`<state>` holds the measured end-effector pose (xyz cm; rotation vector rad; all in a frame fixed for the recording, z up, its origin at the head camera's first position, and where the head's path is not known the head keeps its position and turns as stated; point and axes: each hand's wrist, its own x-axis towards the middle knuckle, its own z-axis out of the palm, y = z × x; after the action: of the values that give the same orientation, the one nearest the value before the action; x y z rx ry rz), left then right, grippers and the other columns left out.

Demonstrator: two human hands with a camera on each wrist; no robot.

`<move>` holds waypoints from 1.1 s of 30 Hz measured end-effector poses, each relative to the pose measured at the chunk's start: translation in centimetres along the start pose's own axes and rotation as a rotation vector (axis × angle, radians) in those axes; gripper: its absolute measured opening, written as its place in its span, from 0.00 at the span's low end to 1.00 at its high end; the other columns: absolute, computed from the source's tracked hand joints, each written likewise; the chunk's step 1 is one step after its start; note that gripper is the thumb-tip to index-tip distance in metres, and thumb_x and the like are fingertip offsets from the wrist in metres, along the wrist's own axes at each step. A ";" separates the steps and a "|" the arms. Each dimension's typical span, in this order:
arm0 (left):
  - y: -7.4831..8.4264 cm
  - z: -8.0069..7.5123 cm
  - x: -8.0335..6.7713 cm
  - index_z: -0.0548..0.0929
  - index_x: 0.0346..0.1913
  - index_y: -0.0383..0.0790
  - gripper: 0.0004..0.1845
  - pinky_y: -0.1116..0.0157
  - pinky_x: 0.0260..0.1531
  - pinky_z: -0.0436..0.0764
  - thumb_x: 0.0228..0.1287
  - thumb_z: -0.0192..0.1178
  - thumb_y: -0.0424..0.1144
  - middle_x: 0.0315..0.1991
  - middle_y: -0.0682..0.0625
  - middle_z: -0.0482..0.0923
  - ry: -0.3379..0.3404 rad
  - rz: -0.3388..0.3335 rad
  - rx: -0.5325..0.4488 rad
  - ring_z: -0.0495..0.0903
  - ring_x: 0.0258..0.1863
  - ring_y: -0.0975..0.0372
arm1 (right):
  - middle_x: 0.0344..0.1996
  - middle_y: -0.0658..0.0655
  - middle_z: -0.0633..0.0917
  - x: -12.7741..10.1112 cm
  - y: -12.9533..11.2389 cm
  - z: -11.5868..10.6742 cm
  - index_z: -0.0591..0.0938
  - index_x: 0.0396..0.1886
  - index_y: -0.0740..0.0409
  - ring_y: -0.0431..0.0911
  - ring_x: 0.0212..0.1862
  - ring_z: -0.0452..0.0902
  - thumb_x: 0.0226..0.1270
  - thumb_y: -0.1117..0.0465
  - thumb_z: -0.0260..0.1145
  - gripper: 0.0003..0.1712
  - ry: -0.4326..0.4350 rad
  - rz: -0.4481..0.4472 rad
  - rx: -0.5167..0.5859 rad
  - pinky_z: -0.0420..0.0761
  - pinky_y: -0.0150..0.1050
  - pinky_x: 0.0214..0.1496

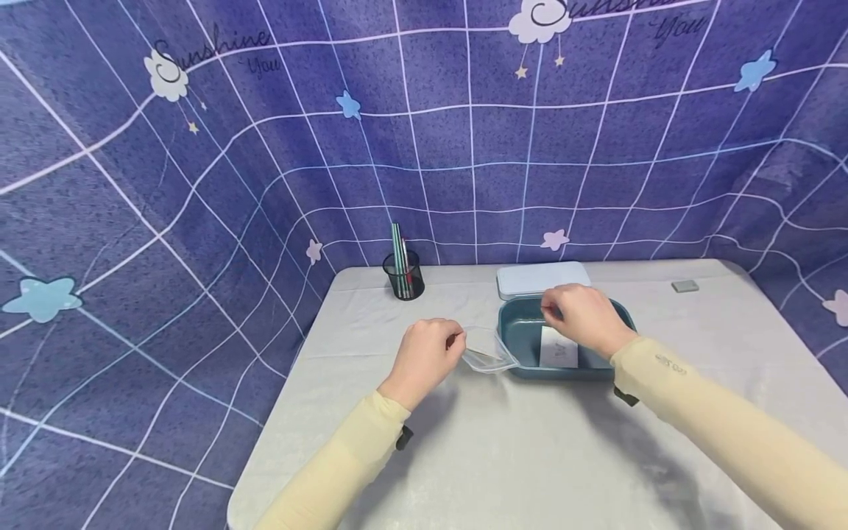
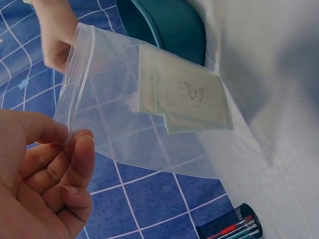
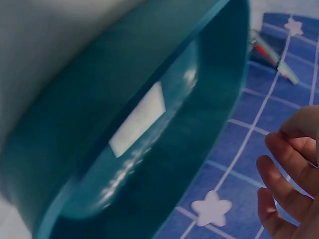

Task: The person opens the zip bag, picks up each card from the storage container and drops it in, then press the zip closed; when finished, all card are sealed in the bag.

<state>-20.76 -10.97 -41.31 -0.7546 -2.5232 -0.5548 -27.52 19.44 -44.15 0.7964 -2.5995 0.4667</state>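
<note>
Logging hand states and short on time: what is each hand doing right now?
Left hand: pinches the edge of the clear zip bag, which holds cards.
Right hand: over the teal box, fingers loosely curled, holding nothing visible.

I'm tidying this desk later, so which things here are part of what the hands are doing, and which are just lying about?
In use:
- left hand pinching the clear zip bag holding cards
- right hand over the teal box
- card in the box

Lying about:
- box lid
- pen holder
- small grey block
</note>
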 end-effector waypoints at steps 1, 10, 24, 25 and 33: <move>0.0 0.0 0.0 0.89 0.28 0.45 0.09 0.65 0.29 0.77 0.64 0.64 0.31 0.22 0.59 0.80 0.002 0.001 0.001 0.75 0.21 0.67 | 0.24 0.45 0.80 -0.1 0.4 0.2 0.83 0.27 0.49 0.45 0.28 0.75 0.61 0.66 0.70 0.08 -0.015 0.014 -0.004 0.79 0.50 0.31; 0.0 0.1 -0.2 0.89 0.29 0.43 0.08 0.64 0.29 0.78 0.64 0.64 0.30 0.23 0.57 0.82 0.000 -0.001 -0.011 0.77 0.22 0.67 | 0.23 0.48 0.83 -1.5 3.4 2.5 0.84 0.26 0.55 0.46 0.25 0.78 0.58 0.68 0.70 0.05 -0.123 0.060 -0.046 0.81 0.52 0.31; -0.1 0.2 -0.3 0.89 0.29 0.44 0.08 0.63 0.29 0.78 0.63 0.64 0.30 0.23 0.57 0.82 0.000 -0.007 -0.014 0.77 0.22 0.66 | 0.32 0.57 0.84 -2.9 5.1 4.0 0.88 0.38 0.65 0.54 0.37 0.82 0.58 0.47 0.81 0.24 -0.399 0.135 -0.056 0.83 0.56 0.44; -0.2 0.2 -0.3 0.89 0.29 0.44 0.08 0.63 0.29 0.78 0.63 0.64 0.30 0.23 0.58 0.82 0.001 -0.008 -0.012 0.77 0.22 0.66 | 0.34 0.58 0.84 -3.0 5.2 4.1 0.88 0.41 0.67 0.55 0.38 0.82 0.57 0.45 0.81 0.29 -0.412 0.139 -0.052 0.83 0.57 0.45; -0.3 0.2 -0.3 0.89 0.29 0.45 0.08 0.64 0.28 0.77 0.64 0.64 0.31 0.23 0.58 0.81 -0.007 -0.018 -0.008 0.76 0.22 0.67 | 0.35 0.57 0.79 -3.2 5.2 4.2 0.87 0.51 0.71 0.51 0.34 0.78 0.48 0.37 0.83 0.44 -0.432 0.139 -0.053 0.83 0.55 0.41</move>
<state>-20.75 -11.25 -41.72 -0.7379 -2.5378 -0.5695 -29.22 23.29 -50.26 0.7710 -3.0669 0.2852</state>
